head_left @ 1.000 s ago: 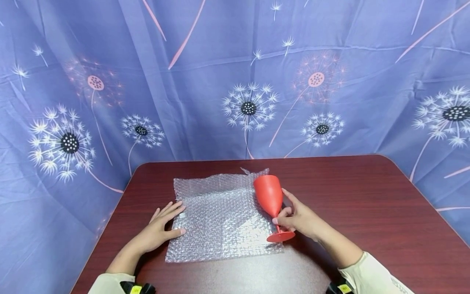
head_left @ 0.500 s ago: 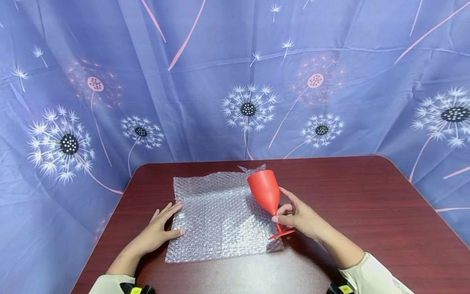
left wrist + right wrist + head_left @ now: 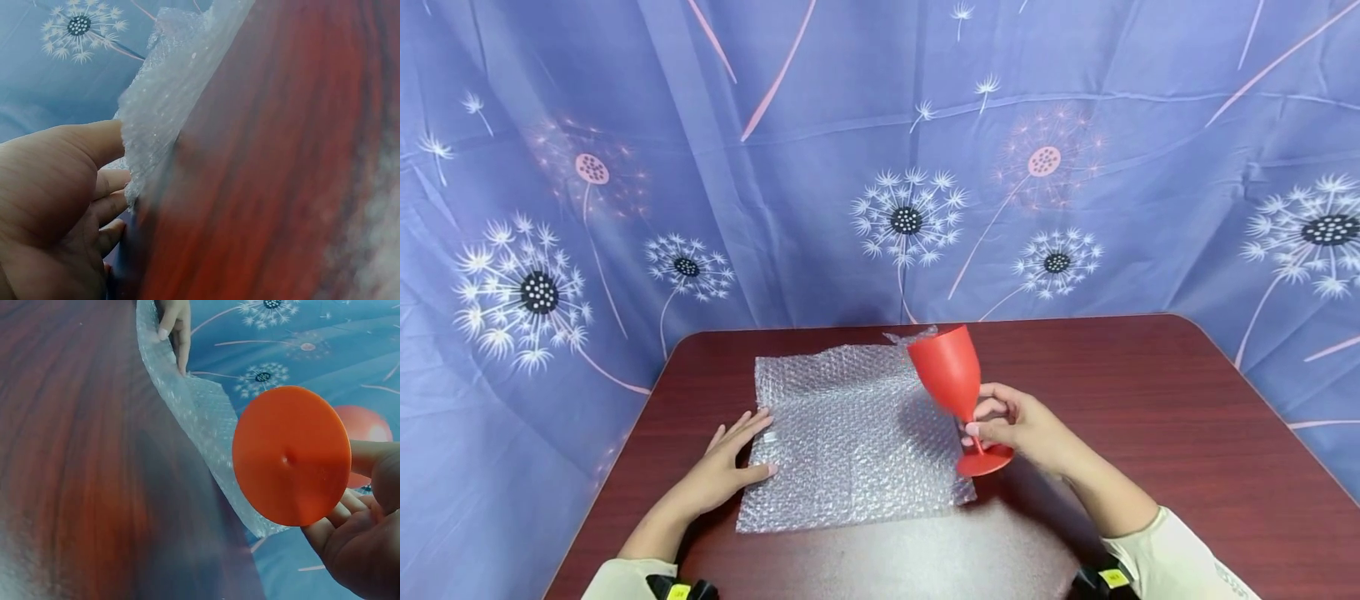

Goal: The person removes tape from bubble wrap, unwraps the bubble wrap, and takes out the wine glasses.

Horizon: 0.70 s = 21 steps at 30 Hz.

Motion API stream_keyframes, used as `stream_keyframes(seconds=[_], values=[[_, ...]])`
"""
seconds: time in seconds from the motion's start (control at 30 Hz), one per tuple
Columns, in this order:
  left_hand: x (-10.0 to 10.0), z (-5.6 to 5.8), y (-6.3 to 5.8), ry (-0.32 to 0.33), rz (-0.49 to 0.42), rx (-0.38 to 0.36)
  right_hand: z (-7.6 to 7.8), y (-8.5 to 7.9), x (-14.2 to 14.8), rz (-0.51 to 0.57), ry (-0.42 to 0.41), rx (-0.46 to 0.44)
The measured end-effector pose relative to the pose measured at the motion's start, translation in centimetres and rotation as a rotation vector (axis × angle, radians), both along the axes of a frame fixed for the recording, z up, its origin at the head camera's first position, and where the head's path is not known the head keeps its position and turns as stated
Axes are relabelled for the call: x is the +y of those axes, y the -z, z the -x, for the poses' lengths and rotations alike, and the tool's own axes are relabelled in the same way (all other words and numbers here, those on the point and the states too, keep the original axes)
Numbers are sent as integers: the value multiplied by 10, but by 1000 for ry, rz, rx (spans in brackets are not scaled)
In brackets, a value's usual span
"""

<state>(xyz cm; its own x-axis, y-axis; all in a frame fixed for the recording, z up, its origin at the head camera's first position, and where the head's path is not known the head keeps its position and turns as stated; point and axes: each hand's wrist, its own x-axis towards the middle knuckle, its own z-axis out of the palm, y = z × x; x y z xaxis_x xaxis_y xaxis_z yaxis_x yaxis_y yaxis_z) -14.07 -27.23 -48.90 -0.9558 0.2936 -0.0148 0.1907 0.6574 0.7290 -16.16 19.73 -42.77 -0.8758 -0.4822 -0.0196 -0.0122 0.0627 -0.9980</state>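
Note:
A red plastic wine goblet tilts to the left over the right side of a bubble wrap sheet. My right hand pinches its stem between thumb and fingers. The round base faces the camera in the right wrist view and covers most of the stem and bowl. My left hand rests with fingers spread at the left edge of the sheet, thumb and fingertips on its margin. In the left wrist view, the bubble wrap lies right at those fingers.
A dark red wooden table carries the sheet, with its back edge against a blue curtain printed with dandelions. A torn strip of the wrap sticks up at the sheet's back right corner.
My right hand has lifted the goblet up and slightly away from the sheet, tilting it further left. The left hand stays in place on the wrap's edge.

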Motion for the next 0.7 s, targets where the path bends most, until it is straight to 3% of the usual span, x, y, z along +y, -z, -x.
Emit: stream_keyframes(seconds=[0.23,0.4,0.57,0.7], values=[[1,0,-2,3,3,1,13,-6,6,63,82,84],[1,-1,-2,4,1,5,25,-5,7,125,188,122],[0,0,-1,5,4,-8,39,-2,9,36,310,168],[0,1,0,7,2,-12,52,4,12,20,361,182]])
